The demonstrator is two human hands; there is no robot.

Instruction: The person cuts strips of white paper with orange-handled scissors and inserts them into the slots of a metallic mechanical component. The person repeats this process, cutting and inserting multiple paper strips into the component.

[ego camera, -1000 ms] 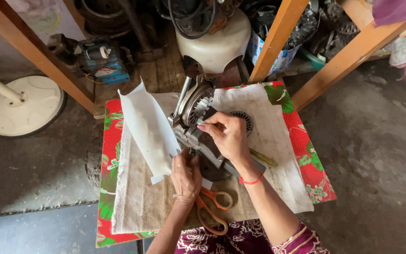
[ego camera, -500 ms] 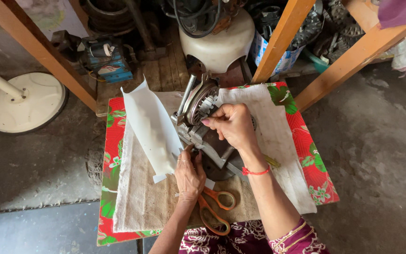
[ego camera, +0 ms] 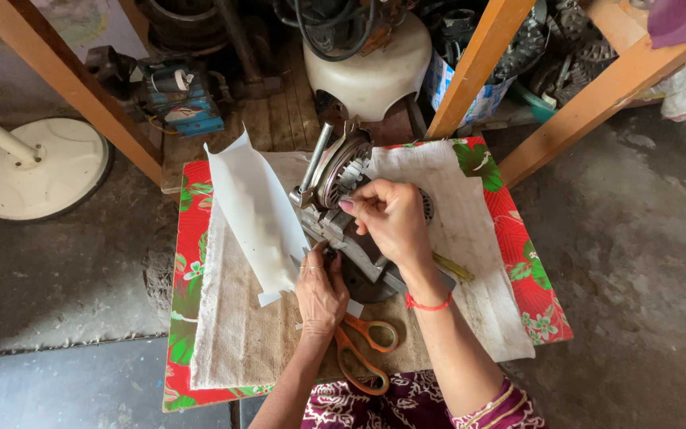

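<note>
The view sits a little closer and lower on the work than a moment ago, and both hands have crept slightly toward the middle of the small worktop [ego camera: 200,191], which is covered by a red floral oilcloth and, over that, a worn beige woven cloth [ego camera: 240,342]. Nothing has been put down or picked up; the work is going on in the same spot on the motor.

The grey metal electric motor [ego camera: 341,208] lies tilted on the cloths at the centre of the worktop, its round finned end facing up and away, its body dull and grimy, with a dark disc under its near end.

A curled sheet of white insulating paper [ego camera: 252,214] stands just left of the motor, its lower edge by the left hand.

The right hand [ego camera: 391,222] rests on top of the motor with fingers bent and pinched together; whether they pinch anything is hidden. The left hand [ego camera: 321,290] presses against the motor's near side, fingers curled at the paper's edge.

Orange-handled scissors [ego camera: 363,353] lie between the forearms, apart from both hands.
</note>
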